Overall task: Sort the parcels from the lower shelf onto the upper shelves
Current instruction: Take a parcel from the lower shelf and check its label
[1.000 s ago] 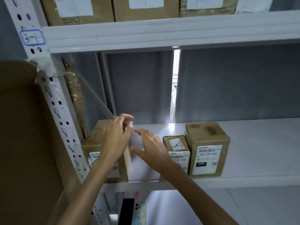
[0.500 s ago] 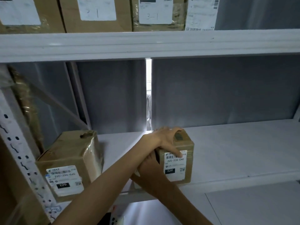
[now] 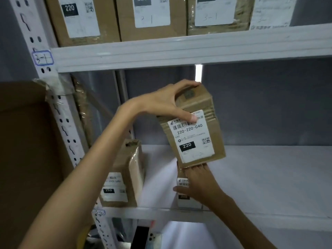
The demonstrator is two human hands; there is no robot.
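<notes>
The left hand (image 3: 161, 103) has lifted the labelled 220-220-040 parcel (image 3: 195, 128) off the middle shelf (image 3: 269, 177), grasping it by its top, tilted, below the upper shelf (image 3: 179, 53). The right hand (image 3: 197, 182) now grips the small parcel (image 3: 183, 184) left standing beneath. Placing upward likely follows.

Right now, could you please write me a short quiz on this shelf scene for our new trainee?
1. True or false: the left hand grips the lifted parcel from above.
2. What does the right hand rest on? A) the small parcel B) the taped parcel C) the upper shelf
3. Fill in: the lifted parcel's black tag reads ___.

Key: 1 true; 2 A; 3 220.
</notes>
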